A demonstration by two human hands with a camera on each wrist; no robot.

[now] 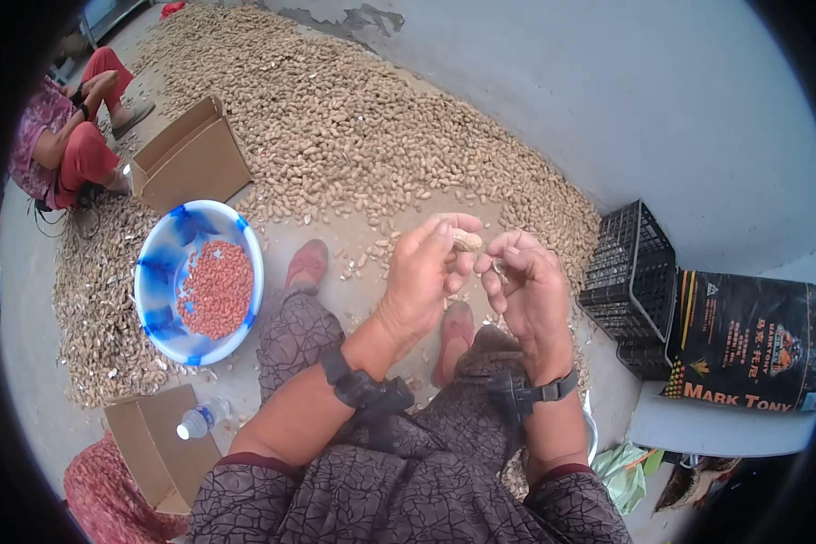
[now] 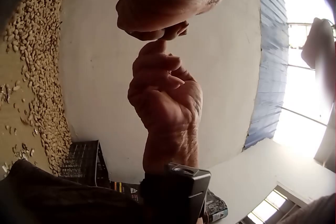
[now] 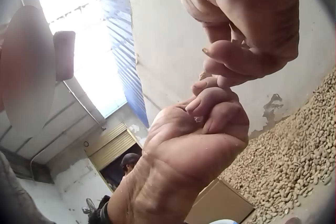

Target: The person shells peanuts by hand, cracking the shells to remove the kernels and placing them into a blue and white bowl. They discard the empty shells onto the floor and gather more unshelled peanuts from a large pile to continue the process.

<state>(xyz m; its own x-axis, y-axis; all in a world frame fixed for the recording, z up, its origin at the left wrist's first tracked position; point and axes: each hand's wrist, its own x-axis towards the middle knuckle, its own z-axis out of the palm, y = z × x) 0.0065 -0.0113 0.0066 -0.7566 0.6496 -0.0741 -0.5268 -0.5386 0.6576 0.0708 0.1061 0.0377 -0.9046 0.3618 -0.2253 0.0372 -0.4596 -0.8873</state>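
Note:
In the head view my left hand (image 1: 419, 276) pinches an unshelled peanut (image 1: 465, 241) between thumb and fingers. Close beside it, my right hand (image 1: 533, 288) has its fingers bent, with a small pale piece (image 1: 499, 267) at its fingertips; I cannot tell exactly what that piece is. The fingertips of both hands nearly meet in front of the lap. In the wrist views the curled fingers hide most of what they hold. Left of the hands stands a blue and white basin (image 1: 157, 313) with shelled red peanuts (image 1: 216, 290) in it.
A large heap of unshelled peanuts (image 1: 335, 118) spreads along the wall. Cardboard boxes (image 1: 199, 159) and a plastic bottle (image 1: 201, 419) lie on the left, where another person (image 1: 82, 145) sits. Black crates (image 1: 630, 272) and a printed black bag (image 1: 743, 340) stand on the right.

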